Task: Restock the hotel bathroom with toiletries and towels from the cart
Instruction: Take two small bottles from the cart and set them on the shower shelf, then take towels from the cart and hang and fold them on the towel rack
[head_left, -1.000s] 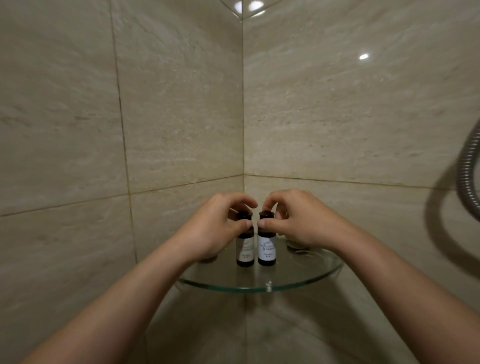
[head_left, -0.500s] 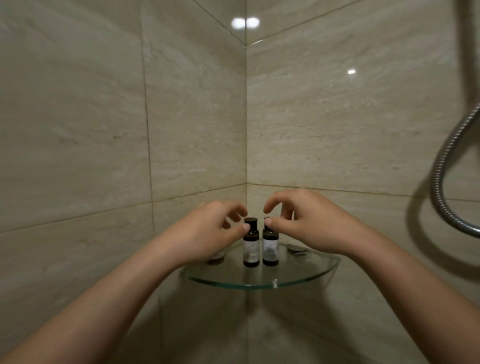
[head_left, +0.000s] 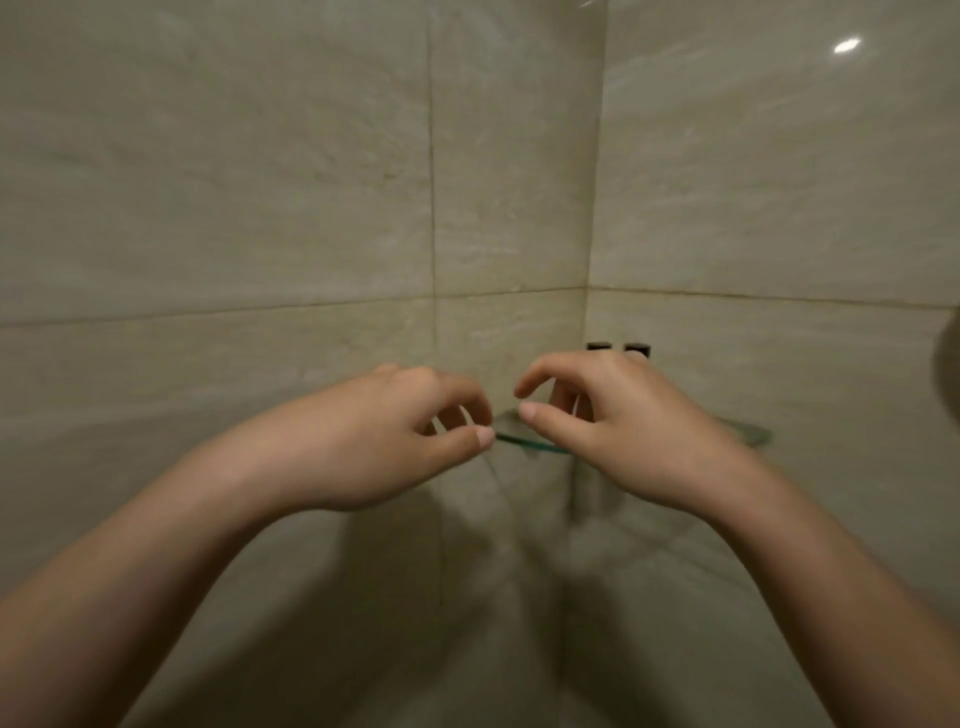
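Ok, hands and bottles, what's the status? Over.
Left hand and right hand empty, fingers loosely curled. Two bottles behind right hand, only dark caps showing. Glass shelf edge between the hands; nothing blocking it.

Two bottles are picked out on the glass shelf (head_left: 530, 443), set back toward its rear corner, where the two walls meet. Only the tops are shown: left bottle (head_left: 599, 346) w/ a dark flat cap, right bottle (head_left: 637, 349) w/ the same dark cap, approx. level w/ each other. They're stood side by side, just apart, a thin gap seen btw. the caps. Both look upright. Bodies & labels are hidden behind the right hand (head_left: 623, 431); detail is lost to blur.
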